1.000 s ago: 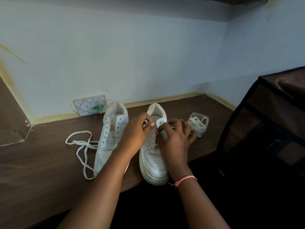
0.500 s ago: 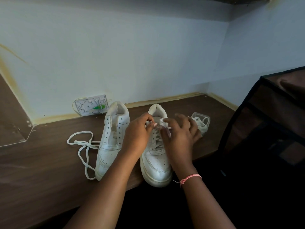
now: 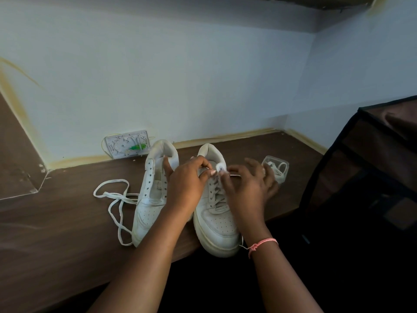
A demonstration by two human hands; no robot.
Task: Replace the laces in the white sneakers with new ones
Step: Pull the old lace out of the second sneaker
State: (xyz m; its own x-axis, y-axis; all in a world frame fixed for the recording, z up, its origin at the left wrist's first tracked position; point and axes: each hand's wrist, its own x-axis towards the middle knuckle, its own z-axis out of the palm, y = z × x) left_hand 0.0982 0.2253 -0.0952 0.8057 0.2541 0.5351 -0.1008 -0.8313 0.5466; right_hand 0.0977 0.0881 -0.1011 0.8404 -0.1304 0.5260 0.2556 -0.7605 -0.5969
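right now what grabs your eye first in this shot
Two hands meet over the top eyelets of the right sneaker: the left hand and right hand pinch its lace. Beside it the left sneaker has bare eyelets, with a loose lace sprawled on the brown tabletop.

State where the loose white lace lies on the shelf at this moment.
In the head view the loose lace lies in open loops on the brown shelf, at the left, beside the unlaced sneaker, with one strand reaching that shoe's side.
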